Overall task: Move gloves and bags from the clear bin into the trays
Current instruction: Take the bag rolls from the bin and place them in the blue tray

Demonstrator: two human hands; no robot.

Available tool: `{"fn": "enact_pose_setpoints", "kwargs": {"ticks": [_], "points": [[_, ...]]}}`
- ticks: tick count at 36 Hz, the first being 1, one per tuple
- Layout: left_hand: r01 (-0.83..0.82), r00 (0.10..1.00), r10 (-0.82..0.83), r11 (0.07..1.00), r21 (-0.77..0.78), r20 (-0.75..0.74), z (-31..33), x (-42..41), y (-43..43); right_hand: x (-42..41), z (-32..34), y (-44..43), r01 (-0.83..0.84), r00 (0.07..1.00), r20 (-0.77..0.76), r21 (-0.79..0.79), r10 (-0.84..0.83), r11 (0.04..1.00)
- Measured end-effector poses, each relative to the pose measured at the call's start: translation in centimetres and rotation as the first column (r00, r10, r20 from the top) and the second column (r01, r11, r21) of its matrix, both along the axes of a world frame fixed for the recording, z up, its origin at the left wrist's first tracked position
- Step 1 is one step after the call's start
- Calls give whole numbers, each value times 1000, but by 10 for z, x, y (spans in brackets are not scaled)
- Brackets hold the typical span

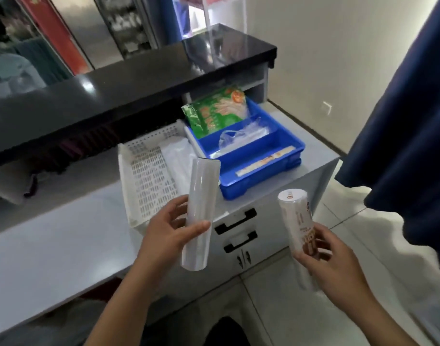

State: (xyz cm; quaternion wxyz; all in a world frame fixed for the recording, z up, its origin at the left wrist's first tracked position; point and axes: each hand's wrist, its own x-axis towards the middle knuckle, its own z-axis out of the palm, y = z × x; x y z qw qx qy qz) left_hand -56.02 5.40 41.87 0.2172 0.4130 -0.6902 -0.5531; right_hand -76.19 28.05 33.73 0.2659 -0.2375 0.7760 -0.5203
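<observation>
Green packet (214, 112) in blue tray (260, 179)

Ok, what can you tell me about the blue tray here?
The blue tray is glossy rectangular plastic with inner dividers and small feet, sitting flat on the grey cabinet, close beside the white tray. A green packet leans at its far end, clear bags lie mid-tray, and a long pale box lies in front. Nobody touches it.

White roll (200, 213) and labelled roll (297, 221) held upright before blue tray (260, 181).
</observation>
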Motion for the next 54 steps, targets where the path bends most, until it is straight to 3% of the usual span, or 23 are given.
{"fn": "enact_pose_setpoints", "kwargs": {"ticks": [6, 10, 15, 18, 23, 30, 36, 41, 44, 46, 48, 51, 54], "points": [[177, 984, -177, 982, -63, 10, 6, -89, -67, -38, 8, -11, 130, 987, -97, -16, -131, 991], [299, 952, -285, 943, -144, 108, 0, -153, -109, -57, 28, -30, 202, 970, -134, -24, -204, 979], [526, 817, -360, 784, -328, 450, -19, -226, -134, -69, 55, -48, 262, 954, -140, -36, -264, 964], [635, 742, -384, 665, -393, 549, -35, -257, -136, -73, 61, -57, 271, 949, -160, -26, -272, 962], [673, 710, -299, 554, -491, 637, -68, -290, -145, -78, 54, -70, 324, 939, -120, 5, -321, 946], [638, 761, -267, 474, -607, 591, -97, -293, -153, -87, 43, -79, 352, 935, -76, 76, -346, 933], [652, 749, -370, 559, -512, 550, -90, -279, -159, -114, 47, -98, 314, 946, -110, 76, -305, 946], [470, 871, -354, 802, -367, 342, -60, -242, -160, -153, 59, -122, 213, 972, -130, 126, -197, 969], [318, 941, -267, 910, -268, 209, -42, -212, -153, -179, 75, -144, 66, 966, -257, 165, -21, 984], [185, 980, -160, 952, -245, 119, -32, -194, -147, -196, 85, -161, -53, 925, -352, 250, 142, 967], [50, 997, -38, 976, -212, 60, -27, -181, -143, -211, 92, -183, -161, 819, -468, 368, 332, 916], [-103, 994, 108, 979, -176, 20, -26, -170, -138, -225, 90, -217, -332, 599, -539, 506, 592, 796], [-193, 980, 198, 967, -165, 15, -28, -169, -131, -226, 73, -248, -394, 332, -518, 683, 788, 615]]}}
